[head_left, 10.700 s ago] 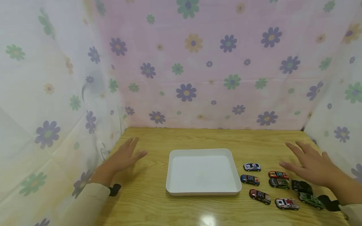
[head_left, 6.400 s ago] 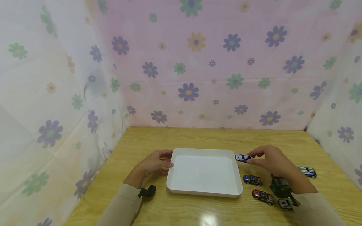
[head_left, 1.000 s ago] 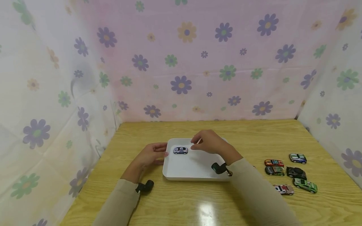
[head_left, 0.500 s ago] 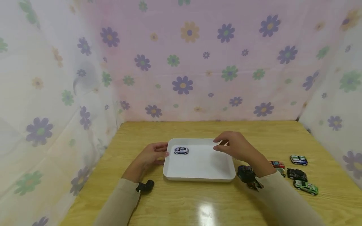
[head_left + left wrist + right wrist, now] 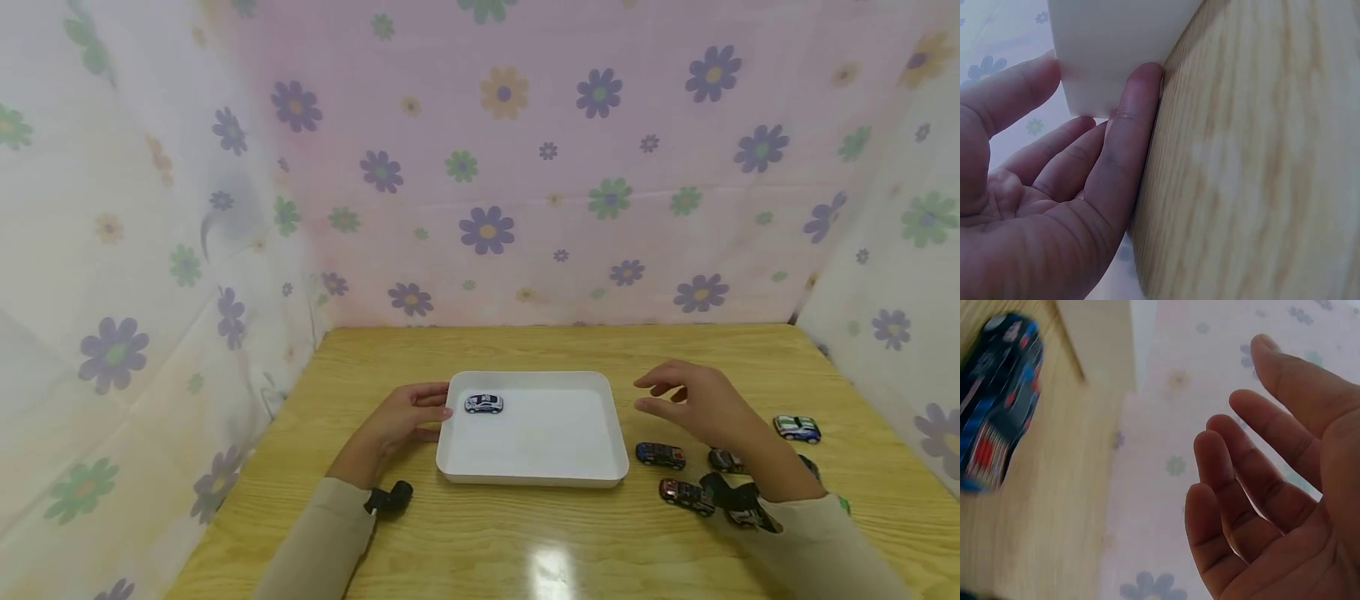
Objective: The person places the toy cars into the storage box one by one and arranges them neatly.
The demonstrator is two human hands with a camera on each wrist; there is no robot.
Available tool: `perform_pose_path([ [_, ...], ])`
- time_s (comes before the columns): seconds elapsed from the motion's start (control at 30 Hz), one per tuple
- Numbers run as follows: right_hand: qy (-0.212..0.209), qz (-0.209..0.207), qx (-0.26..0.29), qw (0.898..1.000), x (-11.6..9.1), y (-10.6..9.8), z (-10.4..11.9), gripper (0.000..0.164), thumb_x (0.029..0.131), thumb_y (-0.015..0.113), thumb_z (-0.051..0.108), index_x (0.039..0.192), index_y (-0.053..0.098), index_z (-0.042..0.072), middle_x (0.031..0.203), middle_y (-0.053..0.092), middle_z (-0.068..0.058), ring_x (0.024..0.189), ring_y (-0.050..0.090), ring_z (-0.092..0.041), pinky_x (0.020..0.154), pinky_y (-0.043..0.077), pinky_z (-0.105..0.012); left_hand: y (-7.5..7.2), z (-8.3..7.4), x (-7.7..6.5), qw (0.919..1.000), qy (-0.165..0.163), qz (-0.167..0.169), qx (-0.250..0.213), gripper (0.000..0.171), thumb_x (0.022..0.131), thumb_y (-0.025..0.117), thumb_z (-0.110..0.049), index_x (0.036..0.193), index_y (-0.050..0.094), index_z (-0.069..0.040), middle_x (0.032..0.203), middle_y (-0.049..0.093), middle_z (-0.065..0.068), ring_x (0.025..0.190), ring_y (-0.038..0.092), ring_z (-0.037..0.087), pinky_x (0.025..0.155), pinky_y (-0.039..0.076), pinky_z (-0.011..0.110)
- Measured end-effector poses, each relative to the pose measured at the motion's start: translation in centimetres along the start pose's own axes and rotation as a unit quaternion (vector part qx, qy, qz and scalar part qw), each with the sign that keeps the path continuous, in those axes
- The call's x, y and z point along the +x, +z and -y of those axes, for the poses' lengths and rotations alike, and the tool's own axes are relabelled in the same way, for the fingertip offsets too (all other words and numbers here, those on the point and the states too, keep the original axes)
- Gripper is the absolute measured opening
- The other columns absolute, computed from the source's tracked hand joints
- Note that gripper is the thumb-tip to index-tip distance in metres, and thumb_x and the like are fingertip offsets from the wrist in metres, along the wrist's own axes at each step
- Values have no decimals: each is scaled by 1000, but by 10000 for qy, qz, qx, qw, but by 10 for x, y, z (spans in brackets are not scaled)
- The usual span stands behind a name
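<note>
A white rectangular tray [image 5: 532,481] lies on the wooden table. Inside it, near the back left, sits a white toy car [image 5: 483,404] with dark markings. My left hand [image 5: 401,425] is at the tray's left side; in the left wrist view its fingers [image 5: 1125,134] touch the outer wall, with the thumb at the rim. To the right of the tray, my right hand [image 5: 701,406] hovers over the table, fingers loosely bent and nothing between them. Just below it lies a dark blue toy car [image 5: 661,455], also seen in the right wrist view.
A red and black toy car [image 5: 686,496] lies nearer the front. More toy cars are partly hidden under the right forearm and sleeve. Farther right is a white, green and blue toy car [image 5: 797,428]. Flowered cloth [image 5: 532,208] hangs behind the table and at both sides.
The white toy car, earlier pinched by my right hand beside the tray, now rests inside it. My right hand has drawn back rightward off the tray. My left hand has stayed at the tray's side.
</note>
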State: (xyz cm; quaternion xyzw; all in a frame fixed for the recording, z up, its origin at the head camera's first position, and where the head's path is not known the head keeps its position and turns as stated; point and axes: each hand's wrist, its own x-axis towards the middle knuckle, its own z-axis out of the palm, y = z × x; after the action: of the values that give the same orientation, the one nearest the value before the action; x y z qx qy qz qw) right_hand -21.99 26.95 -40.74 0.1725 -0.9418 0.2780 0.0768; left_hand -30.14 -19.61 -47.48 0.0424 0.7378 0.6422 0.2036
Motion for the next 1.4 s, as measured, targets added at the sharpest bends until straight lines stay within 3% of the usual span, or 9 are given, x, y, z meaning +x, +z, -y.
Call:
perform_pose_path([
  [0.23, 7, 76, -128, 9999, -21, -14, -14, 31, 95, 74, 46, 119, 75, 26, 117, 72, 5, 98, 68, -13, 78, 59, -27, -1, 1, 1, 10000, -19, 37, 7, 62, 93, 77, -9, 150, 53, -11, 152, 56, 12, 130, 62, 30, 90, 63, 47],
  [0.43, 8, 108, -186, 9998, -31, -15, -25, 32, 94, 76, 44, 118, 77, 22, 121, 70, 1, 101, 68, -20, 73, 59, -24, -2, 0, 2, 10000, -38, 39, -61, 62, 93, 77, -9, 150, 54, -11, 153, 55, 12, 130, 62, 30, 91, 63, 48],
  [0.8, 228, 612, 112, 9978, -34, -12, -43, 33, 94, 77, 40, 120, 77, 20, 120, 71, 1, 101, 68, -19, 74, 59, -26, -1, 0, 4, 9999, -20, 103, -54, 62, 94, 76, -9, 151, 52, -10, 154, 54, 13, 128, 63, 29, 90, 63, 48],
  [1.07, 28, 844, 483, 9953, -31, -7, -47, 34, 92, 79, 39, 118, 77, 17, 112, 74, -1, 87, 63, -2, 68, 56, -26, 0, -2, 0, 9999, -25, 63, -118, 62, 96, 74, -8, 153, 50, -8, 155, 52, 15, 127, 64, 31, 90, 63, 48],
  [1.4, -99, 1198, 635, 9907, -29, -10, -47, 37, 90, 80, 41, 116, 78, 15, 111, 75, -3, 86, 64, -3, 63, 55, -25, 1, -2, 1, 9998, -48, 67, -163, 60, 96, 73, -7, 152, 50, -9, 154, 53, 14, 127, 64, 31, 91, 63, 48],
])
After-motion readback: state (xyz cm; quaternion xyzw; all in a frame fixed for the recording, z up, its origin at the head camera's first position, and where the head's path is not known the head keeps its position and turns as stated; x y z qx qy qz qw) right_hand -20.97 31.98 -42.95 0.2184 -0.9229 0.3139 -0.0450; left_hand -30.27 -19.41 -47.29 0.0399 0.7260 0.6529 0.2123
